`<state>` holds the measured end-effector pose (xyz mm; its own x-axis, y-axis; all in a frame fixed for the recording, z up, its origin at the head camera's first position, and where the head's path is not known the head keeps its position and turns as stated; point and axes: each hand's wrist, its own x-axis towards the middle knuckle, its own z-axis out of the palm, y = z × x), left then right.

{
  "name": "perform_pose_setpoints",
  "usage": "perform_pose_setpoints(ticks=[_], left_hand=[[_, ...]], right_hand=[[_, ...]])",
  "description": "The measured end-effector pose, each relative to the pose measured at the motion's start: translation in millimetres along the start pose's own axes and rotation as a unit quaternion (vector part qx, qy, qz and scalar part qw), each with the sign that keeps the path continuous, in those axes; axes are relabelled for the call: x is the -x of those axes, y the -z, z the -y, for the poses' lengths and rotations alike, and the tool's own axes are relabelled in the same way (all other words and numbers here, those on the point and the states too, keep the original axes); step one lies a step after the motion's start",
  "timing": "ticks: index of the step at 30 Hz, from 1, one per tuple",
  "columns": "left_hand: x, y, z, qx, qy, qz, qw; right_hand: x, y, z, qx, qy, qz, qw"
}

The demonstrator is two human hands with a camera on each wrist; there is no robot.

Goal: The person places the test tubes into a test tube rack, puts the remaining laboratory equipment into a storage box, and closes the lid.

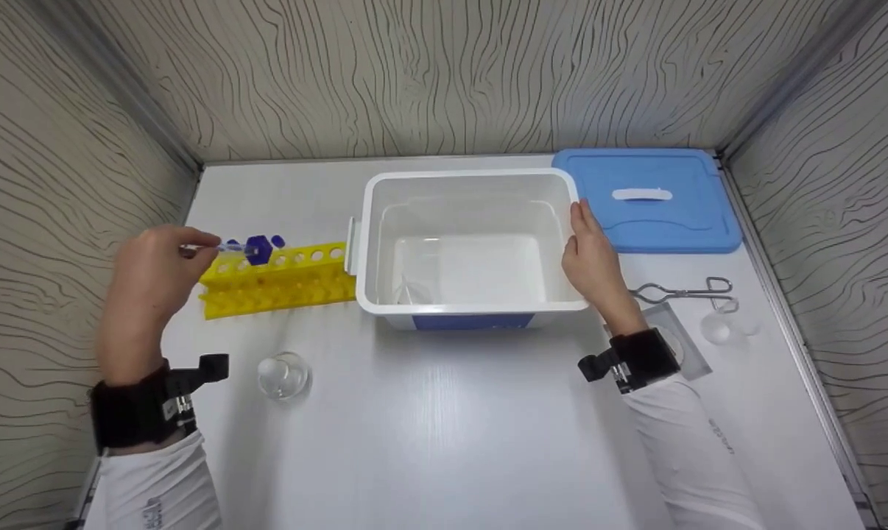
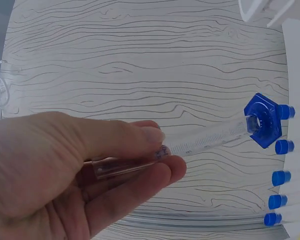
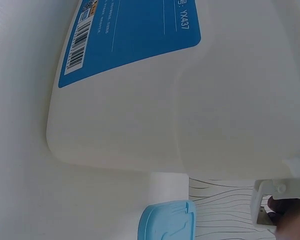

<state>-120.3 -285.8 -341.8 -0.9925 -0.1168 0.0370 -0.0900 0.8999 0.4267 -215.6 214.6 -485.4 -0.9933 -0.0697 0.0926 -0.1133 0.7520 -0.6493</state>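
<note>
My left hand (image 1: 146, 280) pinches a clear graduated cylinder (image 2: 205, 140) between thumb and fingers. The cylinder lies nearly level, its blue hexagonal base (image 2: 264, 121) pointing away from the palm. In the head view that base is above a yellow test tube rack (image 1: 282, 291). Several small blue caps (image 2: 281, 177) form a row beyond it in the left wrist view. My right hand (image 1: 595, 269) holds the right edge of a white storage box (image 1: 473, 309); in the right wrist view its fingers are partly hidden behind the box's side latch (image 3: 260, 205). A small clear item (image 1: 412, 291) lies inside the box.
A blue lid (image 1: 657, 224) lies at the back right. Metal tongs (image 1: 679, 293), a grey-edged square pad (image 1: 691, 350) and small clear glassware (image 1: 720, 329) are near the right arm. A round glass vessel (image 1: 283, 375) stands front left. Patterned walls surround the table.
</note>
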Motion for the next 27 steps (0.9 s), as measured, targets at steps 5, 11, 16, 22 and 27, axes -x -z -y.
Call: perform_pose_setpoints(ticks=[5, 11, 16, 22, 27], left_hand=[[-9.3, -2.3, -12.1, 0.010, -0.035, -0.018, 0.9992], [-16.0, -8.7, -29.1, 0.019, -0.087, -0.040, 0.9952], [-22.5, -16.4, -49.0, 0.024, -0.110, -0.019, 0.9935], [-29.5, -24.2, -72.4, 0.028, -0.124, 0.011, 0.9919], [-37.0, -32.8, -87.8, 0.021, -0.133, 0.026, 0.9906]], right_hand=[[0, -0.3, 0, 0.001, -0.001, 0.001, 1.000], [1, 0.0, 1, 0.002, 0.002, -0.002, 1.000], [0, 0.9, 0, 0.001, 0.003, -0.003, 1.000], [0, 1.0, 1, 0.000, 0.004, -0.002, 1.000], [0, 0.4, 1, 0.001, 0.000, 0.000, 1.000]])
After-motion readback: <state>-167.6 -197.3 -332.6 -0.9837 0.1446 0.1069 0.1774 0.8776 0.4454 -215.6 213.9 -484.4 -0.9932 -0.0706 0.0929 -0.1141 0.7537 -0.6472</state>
